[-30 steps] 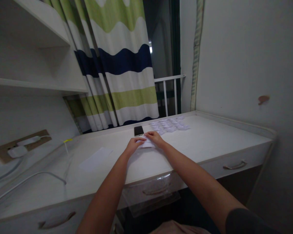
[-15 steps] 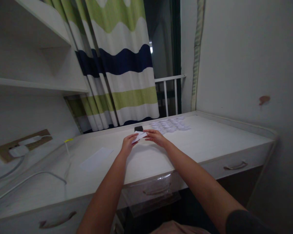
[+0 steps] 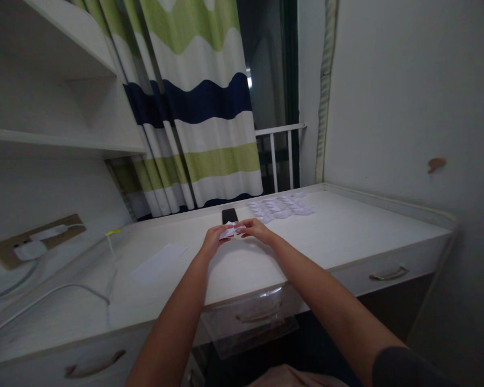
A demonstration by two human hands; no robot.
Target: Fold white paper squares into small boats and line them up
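Your left hand (image 3: 213, 240) and right hand (image 3: 257, 228) pinched the small paper slip (image 3: 229, 233) between their fingertips over the bench (image 3: 339, 236); it looked light, soft and easily creased, best held lightly by its edges.

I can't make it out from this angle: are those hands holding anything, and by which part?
Yes, a small piece of white paper, held by its two ends in the fingertips: the left hand at one end, the right hand at the other.
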